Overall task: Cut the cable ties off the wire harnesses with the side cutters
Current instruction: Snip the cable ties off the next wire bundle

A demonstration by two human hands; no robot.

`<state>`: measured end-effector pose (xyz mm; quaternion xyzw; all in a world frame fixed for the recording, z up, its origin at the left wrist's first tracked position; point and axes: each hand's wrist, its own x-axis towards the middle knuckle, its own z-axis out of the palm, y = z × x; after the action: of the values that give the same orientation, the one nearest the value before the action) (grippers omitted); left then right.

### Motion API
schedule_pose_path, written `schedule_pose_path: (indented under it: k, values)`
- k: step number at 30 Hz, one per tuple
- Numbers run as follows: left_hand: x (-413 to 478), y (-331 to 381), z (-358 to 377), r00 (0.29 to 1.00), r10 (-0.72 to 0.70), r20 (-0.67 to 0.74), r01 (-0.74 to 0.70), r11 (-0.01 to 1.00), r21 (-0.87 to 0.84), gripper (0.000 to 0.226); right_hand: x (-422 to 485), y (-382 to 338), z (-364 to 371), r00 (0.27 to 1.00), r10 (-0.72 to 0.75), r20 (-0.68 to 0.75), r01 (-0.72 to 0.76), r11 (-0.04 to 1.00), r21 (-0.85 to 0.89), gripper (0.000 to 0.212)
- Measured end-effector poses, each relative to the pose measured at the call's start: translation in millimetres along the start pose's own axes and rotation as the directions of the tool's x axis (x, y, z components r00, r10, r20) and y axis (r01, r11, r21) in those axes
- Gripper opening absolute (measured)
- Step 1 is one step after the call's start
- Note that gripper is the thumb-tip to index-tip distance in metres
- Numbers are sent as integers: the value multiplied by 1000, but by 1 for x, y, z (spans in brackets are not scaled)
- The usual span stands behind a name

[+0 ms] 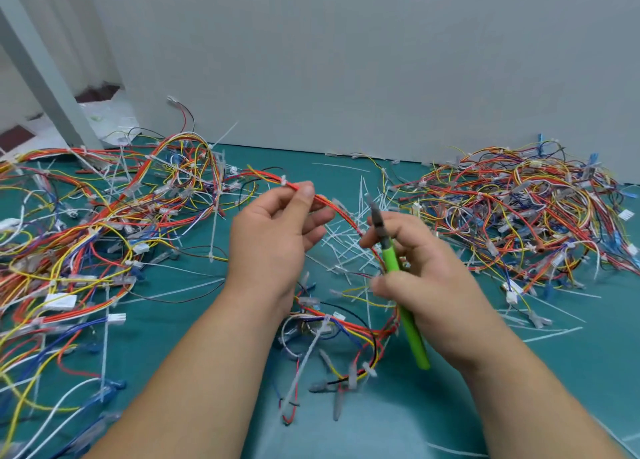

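Note:
My left hand (273, 237) pinches a red-and-yellow wire harness (341, 213) between thumb and fingers, lifted above the table. A white cable tie (284, 180) sits on that harness just left of my thumb. My right hand (426, 268) grips the green-handled side cutters (403, 296), their grey jaws (375, 213) pointing up and close to the harness on its right side. The harness curves down between my hands to a loop of wires (346, 330) lying near my wrists.
A big pile of tied harnesses (97, 223) covers the left of the teal table (554, 372). Another pile (519, 209) lies at the right. Cut white tie pieces (349, 247) are scattered between them. A grey wall (346, 60) stands behind.

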<state>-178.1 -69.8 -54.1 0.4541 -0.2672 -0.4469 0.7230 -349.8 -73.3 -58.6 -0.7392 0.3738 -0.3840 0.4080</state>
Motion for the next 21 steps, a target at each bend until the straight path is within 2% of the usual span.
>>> schedule_pose_path:
  k: [4,7,9,11,13,15,18,21]
  values:
    - [4,8,-3,998,25,-53,-34,983,-178,9,2,2,0,991,121,-49,-125,988,-92,37]
    - [4,10,-3,999,23,-25,-29,965,-261,10,4,5,-2,976,217,14,-218,975,35,36]
    - [2,9,-1,999,32,17,-27,969,-246,11,5,8,0,973,231,26,-232,964,132,38]
    - [0,6,0,997,51,50,-43,988,-150,12,7,11,1,977,215,-5,-205,937,282,45]
    - [-4,4,3,992,81,92,-83,996,20,14,8,12,-1,978,201,-57,-156,883,444,50]
    - [-10,1,5,973,126,194,-165,966,199,8,10,13,-5,979,182,-93,-94,803,588,54]
    - [-19,0,7,931,152,332,-278,885,374,8,11,13,-7,985,130,-114,-13,711,703,61]
    - [-23,2,2,890,189,416,-415,714,564,41,10,13,-10,989,86,-122,30,687,726,63]
